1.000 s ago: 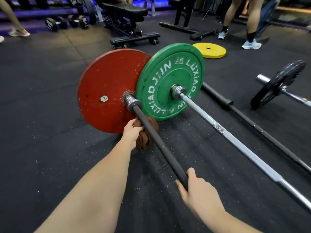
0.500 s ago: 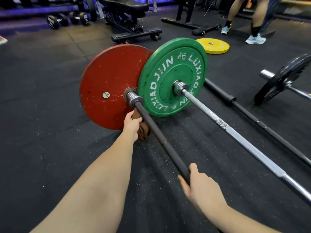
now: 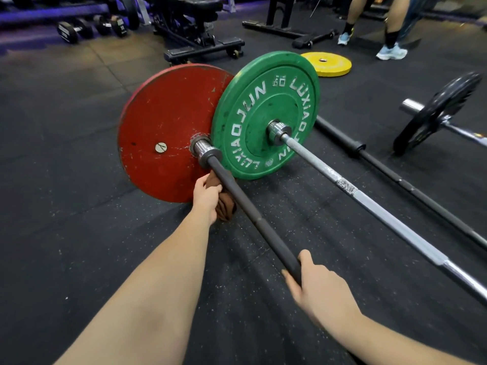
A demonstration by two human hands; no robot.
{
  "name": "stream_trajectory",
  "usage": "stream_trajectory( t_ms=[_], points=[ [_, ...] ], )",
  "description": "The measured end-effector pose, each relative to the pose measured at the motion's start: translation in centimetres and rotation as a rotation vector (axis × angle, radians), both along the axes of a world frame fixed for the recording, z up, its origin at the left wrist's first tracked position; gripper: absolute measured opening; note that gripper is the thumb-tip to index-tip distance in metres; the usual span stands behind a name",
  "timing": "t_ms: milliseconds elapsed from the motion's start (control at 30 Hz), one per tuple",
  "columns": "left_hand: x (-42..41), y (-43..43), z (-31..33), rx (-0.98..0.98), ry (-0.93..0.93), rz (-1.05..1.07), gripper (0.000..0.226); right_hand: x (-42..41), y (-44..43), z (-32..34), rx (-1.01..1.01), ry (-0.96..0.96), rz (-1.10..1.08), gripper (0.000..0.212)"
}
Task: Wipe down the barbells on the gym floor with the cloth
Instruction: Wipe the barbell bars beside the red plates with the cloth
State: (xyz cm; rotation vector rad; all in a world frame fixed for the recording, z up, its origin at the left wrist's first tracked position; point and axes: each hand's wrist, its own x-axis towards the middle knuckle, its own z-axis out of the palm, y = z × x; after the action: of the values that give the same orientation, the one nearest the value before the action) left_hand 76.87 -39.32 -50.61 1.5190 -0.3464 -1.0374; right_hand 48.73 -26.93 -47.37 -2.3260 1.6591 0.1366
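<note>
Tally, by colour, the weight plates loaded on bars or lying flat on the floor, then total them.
Red plate: 1
Green plate: 1
Yellow plate: 1
Black plate: 1
Total: 4

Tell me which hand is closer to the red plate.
Left. The left hand holds the cloth on the dark bar just beside the red plate; the right hand grips that bar farther back, toward the camera.

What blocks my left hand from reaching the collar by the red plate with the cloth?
Likely nothing, so yes: the left hand grips the cloth on the black bar, just below the collar.
</note>
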Motion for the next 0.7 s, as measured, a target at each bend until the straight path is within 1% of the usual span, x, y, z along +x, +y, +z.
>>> stream_trajectory(
  t_ms=[167,233,300,367,433,500,600,700],
  points=[
    [-0.9,1.4,1.6,-0.008,0.162,-0.026,0.03,0.1,-0.1,0.1,0.007,0.007,-0.012,0.036],
    [-1.6,2.6,2.2,0.027,0.219,-0.039,0.023,0.0,0.2,0.2,-0.011,0.003,-0.008,0.036],
    [-2.2,3.5,2.4,0.063,0.258,-0.09,0.026,0.0,0.4,0.3,-0.024,0.0,-0.009,0.036],
    [-2.6,3.3,2.0,0.057,0.201,-0.096,0.036,0.0,0.5,0.3,-0.021,-0.002,-0.011,0.035],
    [-2.5,2.8,1.5,0.061,0.075,-0.04,0.032,0.0,0.5,0.3,-0.018,0.004,-0.009,0.035],
    [-2.2,2.2,1.3,0.05,0.026,-0.013,0.035,0.1,0.4,0.2,-0.02,0.015,-0.005,0.034],
    [-1.5,0.9,0.6,0.029,0.041,0.033,0.044,0.2,0.2,0.1,-0.016,0.019,-0.005,0.034],
    [-1.7,0.4,0.2,0.026,0.094,0.041,0.047,0.1,0.0,0.0,-0.014,0.024,-0.009,0.035]
  ],
)
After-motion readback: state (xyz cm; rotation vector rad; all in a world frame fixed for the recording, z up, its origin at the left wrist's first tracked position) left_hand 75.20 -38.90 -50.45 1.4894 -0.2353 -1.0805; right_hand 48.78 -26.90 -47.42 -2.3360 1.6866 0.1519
